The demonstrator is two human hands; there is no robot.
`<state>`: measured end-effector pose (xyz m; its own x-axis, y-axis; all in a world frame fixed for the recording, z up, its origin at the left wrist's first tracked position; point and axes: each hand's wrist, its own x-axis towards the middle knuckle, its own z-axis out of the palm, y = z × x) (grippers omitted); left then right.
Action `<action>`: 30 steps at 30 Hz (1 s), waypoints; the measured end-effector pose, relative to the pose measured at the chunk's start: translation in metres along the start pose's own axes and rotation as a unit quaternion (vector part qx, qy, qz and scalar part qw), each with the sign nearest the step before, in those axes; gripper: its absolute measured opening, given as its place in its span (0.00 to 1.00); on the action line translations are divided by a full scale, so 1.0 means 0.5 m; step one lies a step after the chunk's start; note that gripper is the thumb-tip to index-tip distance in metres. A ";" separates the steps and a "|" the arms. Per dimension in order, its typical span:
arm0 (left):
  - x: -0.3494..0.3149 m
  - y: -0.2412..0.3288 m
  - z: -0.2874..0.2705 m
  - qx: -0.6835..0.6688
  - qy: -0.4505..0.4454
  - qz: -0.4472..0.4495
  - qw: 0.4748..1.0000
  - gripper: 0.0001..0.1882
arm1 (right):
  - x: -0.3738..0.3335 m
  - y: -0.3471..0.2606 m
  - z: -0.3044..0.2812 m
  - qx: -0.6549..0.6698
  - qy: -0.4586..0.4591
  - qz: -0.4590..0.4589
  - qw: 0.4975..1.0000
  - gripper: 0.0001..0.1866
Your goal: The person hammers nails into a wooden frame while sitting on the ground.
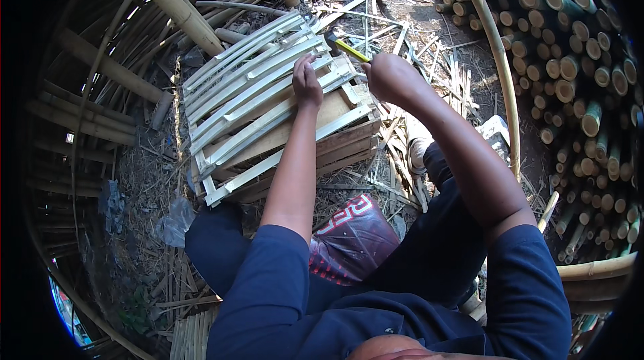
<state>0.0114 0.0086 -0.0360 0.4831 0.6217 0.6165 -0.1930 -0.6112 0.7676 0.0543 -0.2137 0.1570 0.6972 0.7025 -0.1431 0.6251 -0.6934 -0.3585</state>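
My right hand (391,79) is wrapped round the yellow handle of a hammer (351,51). The hammer's dark head is over the far right edge of a slatted bamboo panel (251,106). Pale split-bamboo strips run side by side across this panel, with gaps between them and cross strips at the ends. It rests tilted on a wooden box-like stand (342,148). Close to the hammer head, my left hand (307,83) is at the strips with its fingers drawn together. Whatever is between those fingertips is too small to make out.
Cut bamboo poles (567,68) are stacked high on the right, behind a bent bamboo pole (500,51). Thick bamboo posts (171,8) stand at the far left. Bamboo scraps (456,85) litter the ground, and a clear plastic bag (176,221) lies left of my leg.
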 end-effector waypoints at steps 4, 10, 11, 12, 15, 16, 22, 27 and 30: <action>0.003 -0.007 0.007 -0.007 0.010 0.002 1.000 0.23 | 0.001 0.000 0.012 -0.012 0.008 -0.011 1.000 0.14; -0.001 -0.010 0.002 -0.002 0.014 -0.005 1.000 0.24 | -0.009 0.000 0.020 -0.002 0.022 -0.043 0.999 0.20; 0.002 -0.011 0.003 -0.003 0.015 -0.003 1.000 0.24 | -0.022 -0.017 -0.001 0.013 0.035 -0.032 0.999 0.21; 0.004 -0.013 0.004 -0.003 0.016 -0.001 1.000 0.24 | -0.017 -0.018 0.002 0.015 0.042 -0.035 0.998 0.21; 0.005 -0.013 0.017 -0.022 0.019 0.000 1.000 0.25 | 0.003 0.005 0.033 -0.001 0.037 -0.051 0.998 0.21; 0.006 -0.013 0.022 -0.033 0.020 -0.003 0.999 0.26 | 0.007 0.019 0.047 -0.019 0.027 -0.055 0.998 0.21; -0.003 -0.011 0.003 -0.002 0.028 0.006 1.000 0.26 | -0.007 -0.021 0.009 0.040 0.023 -0.037 0.998 0.27; 0.004 -0.007 0.020 -0.029 0.027 0.002 0.999 0.26 | 0.035 0.024 0.032 -0.112 -0.097 -0.063 0.987 0.20; -0.005 -0.006 0.017 -0.015 0.030 0.003 0.999 0.26 | 0.023 0.021 0.000 -0.027 -0.058 -0.014 0.998 0.21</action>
<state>0.0182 0.0049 -0.0413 0.4297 0.6464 0.6305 -0.2214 -0.6015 0.7676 0.0688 -0.2131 0.1513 0.6355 0.7336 -0.2408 0.6638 -0.6784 -0.3150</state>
